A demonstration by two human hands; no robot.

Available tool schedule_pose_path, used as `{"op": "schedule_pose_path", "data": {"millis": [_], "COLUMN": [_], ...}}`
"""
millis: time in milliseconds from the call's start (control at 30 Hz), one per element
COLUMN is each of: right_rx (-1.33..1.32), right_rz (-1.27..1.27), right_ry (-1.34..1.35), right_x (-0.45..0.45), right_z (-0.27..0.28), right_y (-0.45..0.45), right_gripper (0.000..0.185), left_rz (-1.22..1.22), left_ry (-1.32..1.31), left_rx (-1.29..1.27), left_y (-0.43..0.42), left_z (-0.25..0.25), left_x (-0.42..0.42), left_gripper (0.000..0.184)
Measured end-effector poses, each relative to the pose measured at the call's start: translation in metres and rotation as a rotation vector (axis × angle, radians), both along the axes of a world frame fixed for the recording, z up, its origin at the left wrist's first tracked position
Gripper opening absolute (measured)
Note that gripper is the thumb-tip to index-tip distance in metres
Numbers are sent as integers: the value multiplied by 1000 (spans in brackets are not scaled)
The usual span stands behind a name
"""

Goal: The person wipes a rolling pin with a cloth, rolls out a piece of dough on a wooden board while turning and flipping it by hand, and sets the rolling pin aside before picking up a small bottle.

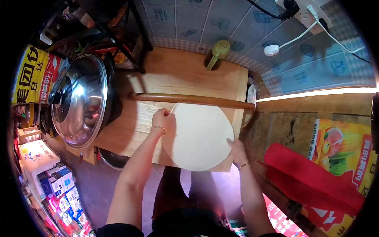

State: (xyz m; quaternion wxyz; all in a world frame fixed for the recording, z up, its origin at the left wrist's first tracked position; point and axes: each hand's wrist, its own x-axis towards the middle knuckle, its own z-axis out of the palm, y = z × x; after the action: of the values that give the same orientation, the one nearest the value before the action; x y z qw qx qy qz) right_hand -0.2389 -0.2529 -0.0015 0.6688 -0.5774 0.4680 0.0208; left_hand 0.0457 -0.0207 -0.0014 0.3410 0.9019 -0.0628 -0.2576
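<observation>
One dough sheet [199,138], fingers [230,142] either side

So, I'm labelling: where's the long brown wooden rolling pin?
In the head view, the rolling pin lies just above centre, along the round white dough's far edge.

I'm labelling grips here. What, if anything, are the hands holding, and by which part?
The round dough sheet, by its edge: the left hand at the upper left, the right hand at the lower right.

The place is a kitchen. A dough sheet [198,136], a rolling pin [189,99] and a lidded pot [81,100] show it.
</observation>
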Motion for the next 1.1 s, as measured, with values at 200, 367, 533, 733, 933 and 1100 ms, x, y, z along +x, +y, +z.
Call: {"op": "schedule_pose_path", "data": {"millis": [200, 367, 533, 733, 933, 1100], "right_rx": [708, 700, 432, 357, -1116, -1569], "right_rz": [-157, -13, 225, 305, 640, 831], "right_ry": [-63, -126, -283, -208, 142, -44], "right_x": [-15, 36, 86, 56, 111, 224], "right_z": [33, 66, 135, 139, 34, 26], "right_y": [73, 44, -5, -46, -81, -89], "right_gripper": [53, 49, 48, 46, 43, 50], "left_rz": [-197, -121, 30, 187, 805, 326], "left_ry": [385, 672, 753, 454, 844, 484], "left_rx": [161, -151, -455, -479, -921, -309], "left_y": [30, 29, 28, 70, 79, 32], "left_z": [23, 23, 78, 103, -26, 3], "left_x": [-23, -13, 4, -87, -110, -34], "left_gripper": [36, 34, 31, 27, 24, 19]}}
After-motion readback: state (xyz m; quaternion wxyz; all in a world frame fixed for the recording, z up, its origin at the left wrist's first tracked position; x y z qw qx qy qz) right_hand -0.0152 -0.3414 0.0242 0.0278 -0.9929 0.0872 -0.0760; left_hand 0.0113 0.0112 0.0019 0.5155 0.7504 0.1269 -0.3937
